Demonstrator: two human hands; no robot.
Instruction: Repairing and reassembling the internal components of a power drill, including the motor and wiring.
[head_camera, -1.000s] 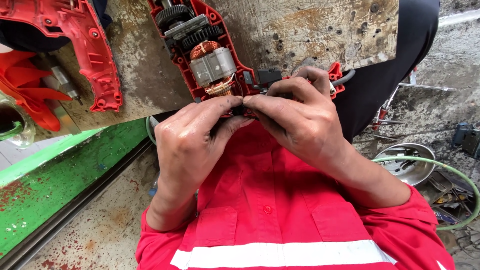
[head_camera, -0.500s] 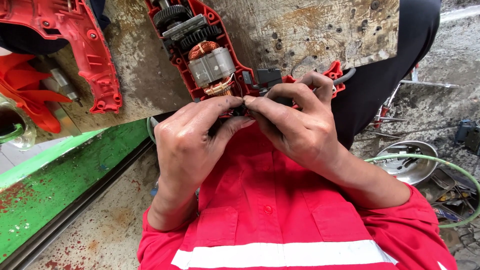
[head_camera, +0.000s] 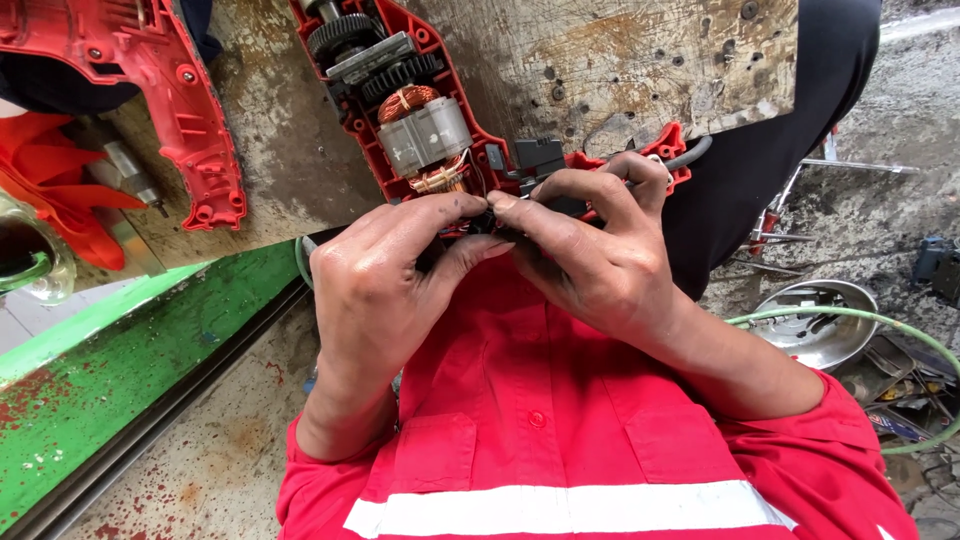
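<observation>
1. Pinching a small dark part between thumbs and forefingers, the left hand and right hand meet at the near edge of the workbench, fingertips touching; what the part is stays hidden
2. The opened power tool lies just beyond, its motor and gears bare, so by my judgement reassembly is still unfinished
3. The detached red housing half sits toward the left edge
4. A steel bowl and green hose crowd the floor on the right
</observation>
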